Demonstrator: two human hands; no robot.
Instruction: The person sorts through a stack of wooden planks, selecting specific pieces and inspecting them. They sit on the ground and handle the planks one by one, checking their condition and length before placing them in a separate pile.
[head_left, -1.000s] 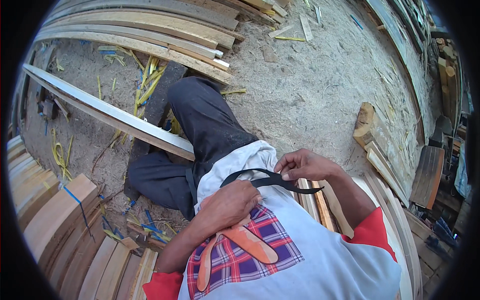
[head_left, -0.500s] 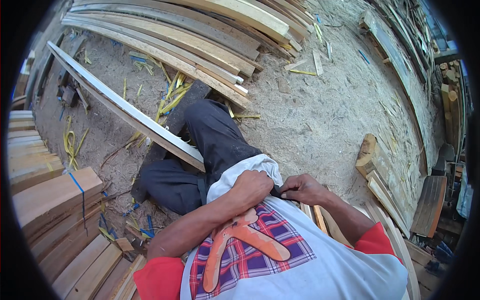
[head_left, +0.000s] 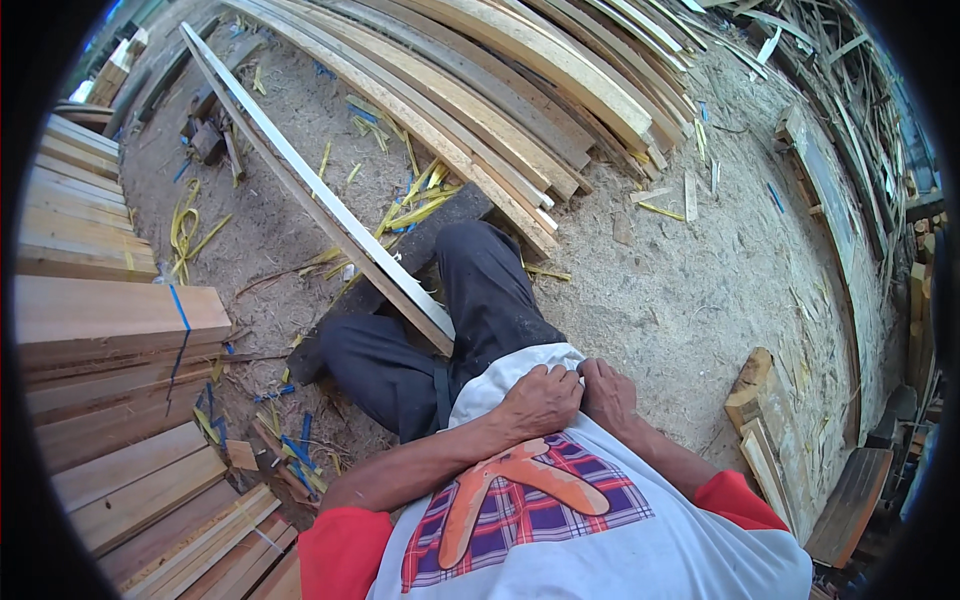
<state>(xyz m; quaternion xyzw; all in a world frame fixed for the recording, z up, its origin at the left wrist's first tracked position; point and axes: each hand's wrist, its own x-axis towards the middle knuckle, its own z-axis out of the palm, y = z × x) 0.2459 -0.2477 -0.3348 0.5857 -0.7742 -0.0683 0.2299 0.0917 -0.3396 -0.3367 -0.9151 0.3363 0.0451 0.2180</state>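
Observation:
Both hands meet at my waist, over the front of my white shirt with its red sleeves and plaid print. My left hand is closed, its fingers gathered on the bunched shirt cloth. Right beside it, my right hand is closed too, knuckles up at the edge of the shirt; what lies in its fingers is hidden. Below them are my dark trousers, knees bent. A long board with a white edge slants from the far left to end against my legs.
Long planks lie stacked ahead. Sawn timber piles, one strapped with a blue band, stand at left. A dark beam lies by my knees. Yellow strapping scraps litter the sandy ground. Wood blocks lie at right.
My right hand has moved in against my left hand, away from a dark strip at the waist. The lifted shirt cloth has come down there. The whole view has shifted.

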